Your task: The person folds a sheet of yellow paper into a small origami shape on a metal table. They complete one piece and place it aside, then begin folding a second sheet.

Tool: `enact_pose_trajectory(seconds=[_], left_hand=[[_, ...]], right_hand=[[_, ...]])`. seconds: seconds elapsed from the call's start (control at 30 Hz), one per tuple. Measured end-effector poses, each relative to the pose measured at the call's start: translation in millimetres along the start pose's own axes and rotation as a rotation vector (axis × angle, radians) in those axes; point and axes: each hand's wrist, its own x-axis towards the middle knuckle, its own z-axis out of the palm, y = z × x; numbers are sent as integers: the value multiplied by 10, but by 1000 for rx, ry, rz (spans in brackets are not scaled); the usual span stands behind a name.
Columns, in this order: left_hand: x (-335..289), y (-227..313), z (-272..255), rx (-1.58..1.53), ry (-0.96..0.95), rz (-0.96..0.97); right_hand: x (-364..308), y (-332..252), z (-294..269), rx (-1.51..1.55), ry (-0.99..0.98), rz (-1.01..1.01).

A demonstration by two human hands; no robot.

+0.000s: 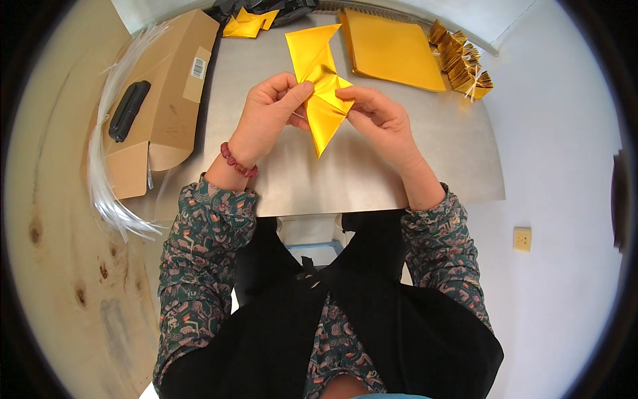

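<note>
Over the metal tabletop, a shiny gold paper (325, 90) is held up between both hands. It is folded into an angular shape, with one broad point toward the far side and a narrow point toward me. My left hand (268, 110), with a dark red bead bracelet at the wrist, pinches its left side, thumb on top. On the right edge, my right hand (384, 125) grips a small corner fold between thumb and fingers. The fingers beneath the paper are partly hidden.
A flat stack of gold sheets (392, 50) lies at the back, beside tied bundles of pleated gold paper (463, 63). Folded gold pieces (249, 24) rest on black plastic at the far left. A cardboard box (163, 86) carries clear strips (100, 159) and a black object (129, 111).
</note>
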Motion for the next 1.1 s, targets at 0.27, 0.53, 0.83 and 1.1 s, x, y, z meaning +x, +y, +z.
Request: enact_pose_trajectory(seconds=[0.27, 0.53, 0.83, 1.1], left_hand=[[-34, 19, 51, 25, -40, 25], [-122, 83, 148, -1, 19, 97], [-136, -51, 114, 228, -77, 246], [-98, -145, 137, 107, -67, 266]], right_hand=[[-27, -4, -57, -129, 21, -56], [-28, 54, -83, -82, 95, -112], [-42, 59, -95, -76, 114, -120], [-38, 79, -49, 89, 108, -25]])
